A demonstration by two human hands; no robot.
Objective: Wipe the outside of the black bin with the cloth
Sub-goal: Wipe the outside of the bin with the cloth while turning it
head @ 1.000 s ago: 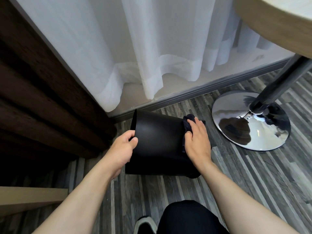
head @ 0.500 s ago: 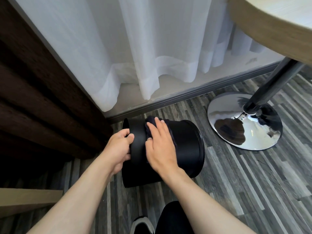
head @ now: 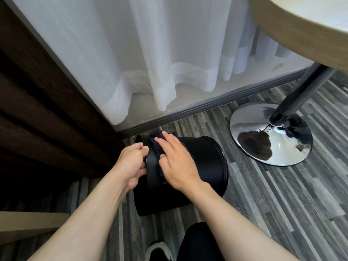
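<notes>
**Cloth Pressed to Tipped Bin, Rim Gripped**

Right hand (head: 177,162) laid flat, fingers spread and extended, palm down on a dark cloth (head: 157,147) against the upper curved side of the black bin (head: 205,166). Not closed around anything; simply pressing the cloth to the bin wall near the rim end. Cloth bunched under the fingers, a fold showing past the fingertips toward the wall and another hanging down below the thumb.

Left hand (head: 131,164) curled around the bin's rim, thumb on the outer band, remaining fingers hidden behind the edge. Gripping firmly, just beside the right hand, with only the band of the rim between them.

Bin lying on its side on the grey striped wood-look floor (head: 273,204), open end facing left toward dark wooden panelling (head: 47,119), closed base facing right. Just behind it, a grey baseboard (head: 216,102) and sheer white curtain (head: 150,53) hanging nearly to the floor.

To the right, well apart from the bin, a shiny chrome round table base (head: 269,136) with a dark post (head: 301,91) rising to a pale wooden tabletop (head: 301,25) at the upper corner. At the bottom edge, a dark-clad knee (head: 199,242) and a shoe (head: 158,251) with a pale sole. A light wooden plank (head: 28,223) at lower left.
</notes>
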